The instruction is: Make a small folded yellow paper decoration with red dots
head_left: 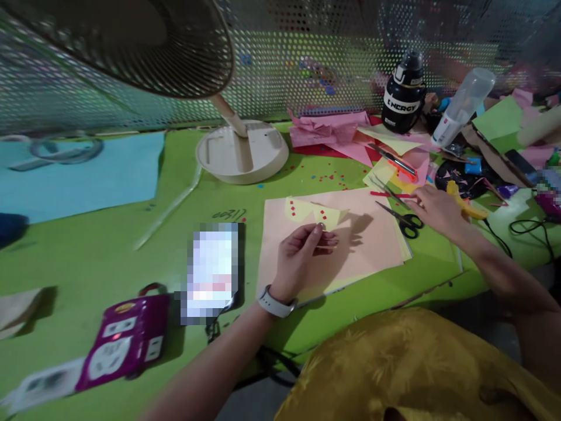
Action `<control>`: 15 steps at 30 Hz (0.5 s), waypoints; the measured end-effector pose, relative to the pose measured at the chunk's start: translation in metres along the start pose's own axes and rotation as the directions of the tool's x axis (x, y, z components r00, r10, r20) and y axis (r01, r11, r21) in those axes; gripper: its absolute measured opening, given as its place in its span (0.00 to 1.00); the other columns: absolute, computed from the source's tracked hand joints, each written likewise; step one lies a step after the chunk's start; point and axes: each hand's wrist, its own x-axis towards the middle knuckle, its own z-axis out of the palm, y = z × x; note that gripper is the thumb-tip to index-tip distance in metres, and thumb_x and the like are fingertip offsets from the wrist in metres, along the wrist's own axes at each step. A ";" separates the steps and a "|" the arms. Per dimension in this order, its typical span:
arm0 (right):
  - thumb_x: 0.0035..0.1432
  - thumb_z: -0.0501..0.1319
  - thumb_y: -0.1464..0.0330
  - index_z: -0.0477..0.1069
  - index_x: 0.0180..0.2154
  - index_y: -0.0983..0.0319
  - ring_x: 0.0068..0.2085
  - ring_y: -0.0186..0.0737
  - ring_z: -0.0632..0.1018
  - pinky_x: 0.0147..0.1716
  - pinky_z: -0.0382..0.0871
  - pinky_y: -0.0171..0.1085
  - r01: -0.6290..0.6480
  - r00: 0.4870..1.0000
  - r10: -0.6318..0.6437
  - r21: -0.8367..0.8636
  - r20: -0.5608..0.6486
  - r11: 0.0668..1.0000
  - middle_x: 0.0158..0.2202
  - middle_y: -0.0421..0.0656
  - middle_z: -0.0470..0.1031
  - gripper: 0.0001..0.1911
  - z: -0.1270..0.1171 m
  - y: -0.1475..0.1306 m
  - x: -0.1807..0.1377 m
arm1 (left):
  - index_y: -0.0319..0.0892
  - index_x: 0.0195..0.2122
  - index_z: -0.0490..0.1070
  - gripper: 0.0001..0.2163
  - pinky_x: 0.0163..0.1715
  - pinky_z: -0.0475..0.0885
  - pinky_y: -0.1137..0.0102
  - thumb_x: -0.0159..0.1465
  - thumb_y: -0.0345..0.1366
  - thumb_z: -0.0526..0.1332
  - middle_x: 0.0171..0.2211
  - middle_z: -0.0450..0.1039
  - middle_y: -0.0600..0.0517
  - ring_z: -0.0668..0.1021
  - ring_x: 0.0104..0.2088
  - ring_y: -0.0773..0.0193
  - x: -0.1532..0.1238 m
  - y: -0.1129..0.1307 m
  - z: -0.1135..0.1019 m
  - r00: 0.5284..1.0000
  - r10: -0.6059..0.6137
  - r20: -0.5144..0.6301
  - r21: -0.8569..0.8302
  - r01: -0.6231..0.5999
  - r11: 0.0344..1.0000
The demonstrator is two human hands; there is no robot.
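Note:
My left hand (302, 254) hovers over a peach paper sheet (372, 245) on the green table, fingers curled and pinched at the lower edge of a yellow paper piece (326, 217) dotted with red squares. A second yellow piece (295, 209) lies beside it. My right hand (433, 209) reaches out to the right, fingers extended over a thin red paper strip (385, 194), just past black-handled scissors (405, 220). A white watch sits on my left wrist.
A desk fan's base (242, 153) stands behind the sheet, its head at top left. Pink and yellow scrap paper (333, 135), an orange cutter (397, 162), a black bottle (403, 96) and a clear bottle (462, 105) crowd the back right. A phone (213, 273) and purple power strip (127, 342) lie left.

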 end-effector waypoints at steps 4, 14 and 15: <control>0.62 0.53 0.69 0.71 0.49 0.63 0.46 0.47 0.76 0.43 0.66 0.40 -0.161 0.984 0.154 -0.075 -0.088 0.984 0.48 0.51 0.75 0.15 -0.012 0.047 -0.037 | 0.39 0.37 0.74 0.17 0.28 0.78 0.73 0.57 0.48 0.69 0.32 0.81 0.48 0.82 0.30 0.64 0.000 -0.001 -0.002 1.000 0.000 0.005 0.018 0.000 1.000; 0.58 0.61 0.68 0.68 0.57 0.67 0.45 0.55 0.74 0.40 0.64 0.45 -0.209 0.978 0.209 -0.153 -0.014 0.966 0.45 0.64 0.72 0.25 0.017 0.106 -0.055 | 0.40 0.38 0.72 0.18 0.30 0.80 0.69 0.58 0.50 0.67 0.36 0.81 0.45 0.83 0.34 0.60 -0.003 0.004 0.008 0.998 0.054 0.033 0.044 -0.056 0.997; 0.57 0.61 0.68 0.70 0.55 0.65 0.45 0.56 0.74 0.39 0.64 0.45 -0.225 0.974 0.217 -0.148 -0.066 0.963 0.44 0.64 0.72 0.24 0.019 0.108 -0.055 | 0.41 0.37 0.72 0.17 0.30 0.80 0.69 0.58 0.50 0.67 0.36 0.81 0.45 0.83 0.34 0.60 -0.002 0.005 0.008 0.998 0.062 0.028 0.045 -0.063 0.997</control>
